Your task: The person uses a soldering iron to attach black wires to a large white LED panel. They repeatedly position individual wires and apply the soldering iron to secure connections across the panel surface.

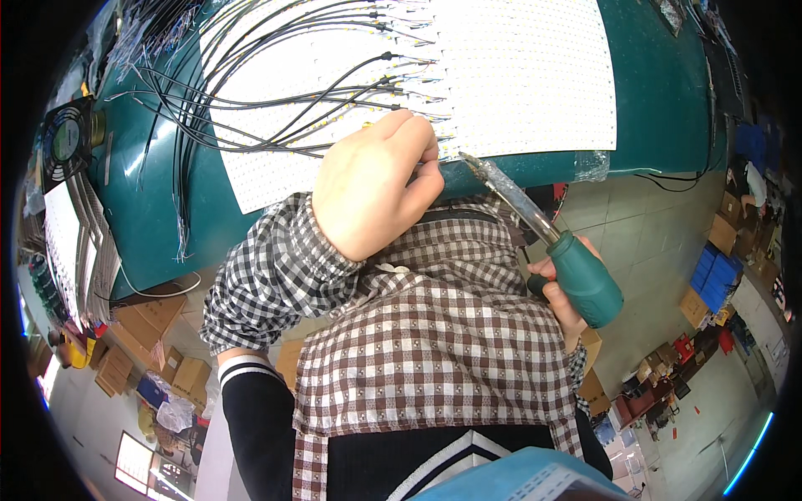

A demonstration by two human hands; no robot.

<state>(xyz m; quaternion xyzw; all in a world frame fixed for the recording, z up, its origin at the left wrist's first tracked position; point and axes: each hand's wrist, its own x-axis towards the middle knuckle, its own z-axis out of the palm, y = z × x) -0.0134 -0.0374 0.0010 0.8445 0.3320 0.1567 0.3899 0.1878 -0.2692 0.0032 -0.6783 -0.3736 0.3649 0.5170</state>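
My left hand [376, 184] is closed in a pinch over the near edge of the white LED boards, its fingertips hiding most of what they grip. A black cable [292, 149] runs in under it, and thin wire ends show by the fingers. My right hand [565, 301] is wrapped around the green handle of a soldering iron [589, 280]. The iron's tip lies just right of my left fingertips, close to the seam of the boards. Across the left white LED board [251, 179] lie several black cables, their ends along the seam with the right board [526, 79].
The boards rest on a green table [142, 242]. A small fan [67, 142] stands at its left edge, above a stack of boards [75, 250]. Clear tape [591, 165] hangs at the near edge. Cardboard boxes [192, 376] stand on the floor behind.
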